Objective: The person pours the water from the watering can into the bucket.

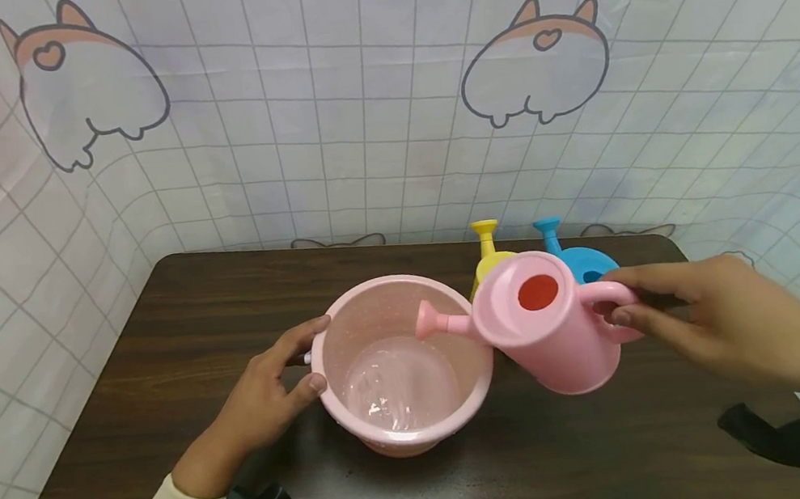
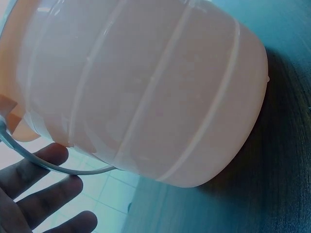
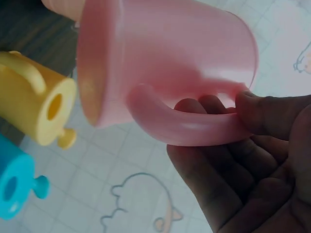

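Note:
A pink bucket stands on the dark wooden table, with a shiny, clear liquid at its bottom. At its left rim rests my left hand, thumb and index finger spread apart. Several of that hand's fingers extend beside the bucket's thin curved handle in the left wrist view. My right hand grips a pink watering can by its loop handle. The can tilts left above the table, its spout head over the inside of the bucket. No stream shows from the spout.
Behind the pink can stand a yellow watering can and a blue watering can, both partly hidden by it in the head view. A white grid-patterned cloth with animal drawings hangs behind the table.

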Tool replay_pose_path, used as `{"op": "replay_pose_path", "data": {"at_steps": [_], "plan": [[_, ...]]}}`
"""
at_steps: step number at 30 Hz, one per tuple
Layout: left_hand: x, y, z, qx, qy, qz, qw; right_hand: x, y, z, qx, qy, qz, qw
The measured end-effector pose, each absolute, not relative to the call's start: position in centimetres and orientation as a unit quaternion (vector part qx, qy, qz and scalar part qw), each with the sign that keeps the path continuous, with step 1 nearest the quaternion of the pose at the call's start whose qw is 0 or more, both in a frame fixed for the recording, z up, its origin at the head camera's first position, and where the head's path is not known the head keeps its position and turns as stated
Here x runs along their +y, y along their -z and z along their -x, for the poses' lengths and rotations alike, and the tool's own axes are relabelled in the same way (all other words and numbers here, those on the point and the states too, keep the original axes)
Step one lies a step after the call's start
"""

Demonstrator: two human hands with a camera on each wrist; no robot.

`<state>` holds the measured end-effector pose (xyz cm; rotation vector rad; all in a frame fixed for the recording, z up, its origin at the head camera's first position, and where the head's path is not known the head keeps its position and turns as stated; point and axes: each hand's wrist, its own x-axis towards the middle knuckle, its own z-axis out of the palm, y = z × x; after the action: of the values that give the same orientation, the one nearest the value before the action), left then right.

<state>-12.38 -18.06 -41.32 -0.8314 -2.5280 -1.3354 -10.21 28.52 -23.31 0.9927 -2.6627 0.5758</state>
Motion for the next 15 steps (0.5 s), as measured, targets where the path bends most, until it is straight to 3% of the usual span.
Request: {"op": "replay_pose_path", "data": {"at_steps": [15], "plan": [[-18.1,41.5,12.4,-0.847,0.449,0.275,0.078,31.1,30.0,7.9,-0.885,-0.321,-0.281,0.186]]}}
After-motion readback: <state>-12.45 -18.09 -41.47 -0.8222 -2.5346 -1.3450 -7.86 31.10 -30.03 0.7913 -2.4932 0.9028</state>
